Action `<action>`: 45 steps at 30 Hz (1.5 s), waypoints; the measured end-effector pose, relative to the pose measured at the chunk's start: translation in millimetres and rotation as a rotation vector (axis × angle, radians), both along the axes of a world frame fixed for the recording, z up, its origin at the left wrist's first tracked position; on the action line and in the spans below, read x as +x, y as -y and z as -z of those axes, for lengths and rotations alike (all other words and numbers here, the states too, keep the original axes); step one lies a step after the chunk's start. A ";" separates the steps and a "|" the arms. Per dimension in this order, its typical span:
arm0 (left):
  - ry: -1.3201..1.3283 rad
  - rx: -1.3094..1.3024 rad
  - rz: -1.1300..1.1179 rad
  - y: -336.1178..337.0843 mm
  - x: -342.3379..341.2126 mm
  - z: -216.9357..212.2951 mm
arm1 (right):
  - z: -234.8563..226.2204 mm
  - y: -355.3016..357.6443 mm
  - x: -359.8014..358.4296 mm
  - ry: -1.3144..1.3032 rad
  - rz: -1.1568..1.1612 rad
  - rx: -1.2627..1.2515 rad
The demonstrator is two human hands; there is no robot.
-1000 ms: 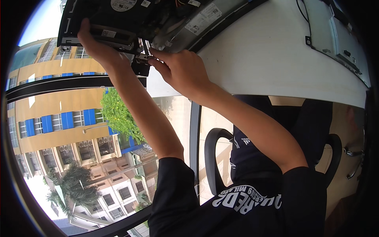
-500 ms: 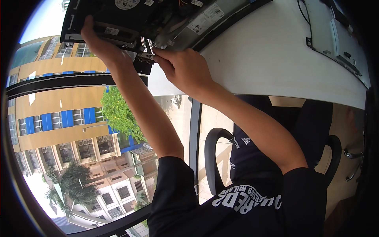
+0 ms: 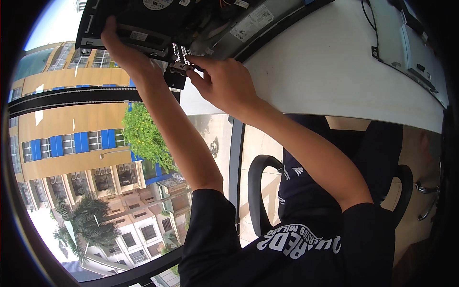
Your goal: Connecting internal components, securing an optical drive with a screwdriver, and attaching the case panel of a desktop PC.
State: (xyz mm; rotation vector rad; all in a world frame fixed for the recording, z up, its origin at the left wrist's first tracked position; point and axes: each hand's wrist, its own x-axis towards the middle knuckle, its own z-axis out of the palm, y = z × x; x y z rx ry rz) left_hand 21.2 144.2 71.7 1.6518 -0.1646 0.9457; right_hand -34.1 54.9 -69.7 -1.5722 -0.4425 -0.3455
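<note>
The left hand (image 3: 119,48) has its grip closed on the edge of the opened computer chassis (image 3: 158,24). Just beside it, the right hand (image 3: 224,83) seemingly pinches a small black bracket (image 3: 176,76) under the chassis, above the white tabletop (image 3: 325,62).

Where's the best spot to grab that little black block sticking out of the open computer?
Probably by its two free side faces, coming from the near edge of the open computer case, where the small black block hangs out past the rim. The right hand already pinches there with its fingertips, while the left hand steadies the case. A narrow fingertip grip suits its small size.
</note>
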 end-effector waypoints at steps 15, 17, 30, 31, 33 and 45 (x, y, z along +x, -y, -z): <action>-0.010 -0.017 -0.007 -1.4 0.2 0.1 | 1.5 1.2 -6.1 0.108 0.016 -0.078; -0.007 -0.010 -0.001 0.5 0.4 0.0 | 1.8 4.1 -9.3 0.118 -0.008 -0.078; -0.047 -0.057 -0.049 9.4 -3.3 -0.7 | 1.3 8.1 -11.4 0.068 -0.126 -0.101; -0.038 -0.063 -0.061 10.1 -3.2 1.5 | 2.2 9.4 -11.7 0.069 -0.120 -0.103; -0.028 -0.073 -0.075 10.4 -4.8 2.4 | 1.2 11.4 -13.8 0.028 -0.128 -0.058; -0.020 -0.120 -0.071 11.1 -9.1 1.5 | -16.5 16.9 -15.5 0.116 -0.081 -0.355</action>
